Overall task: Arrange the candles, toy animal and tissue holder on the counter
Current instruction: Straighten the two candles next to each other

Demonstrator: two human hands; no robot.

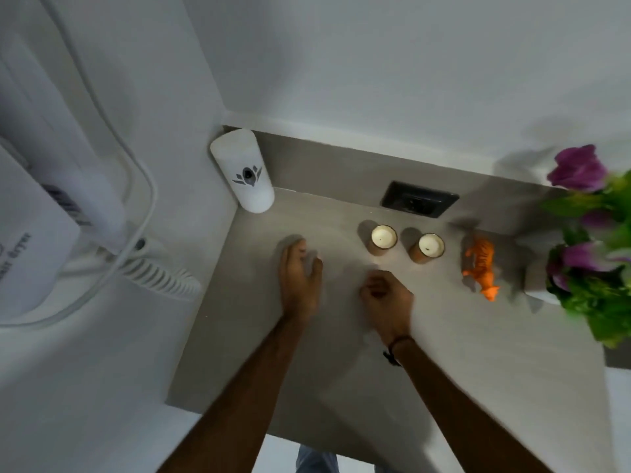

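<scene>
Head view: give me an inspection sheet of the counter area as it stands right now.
Surface: grey counter, bare in the middle, no spills seen.
Job's things: two candles upright side by side near the back; orange toy tiger to their right; white cylindrical holder in the back left corner.
Clutter: potted purple flowers at the right edge.
Grippers: left hand palm down on the counter, blurred; right hand loosely curled, seemingly empty, wristband on.
Cables: coiled white cord from the wall hair dryer, hanging left of the counter.
Surroundings: white walls; black socket in the backsplash.
</scene>
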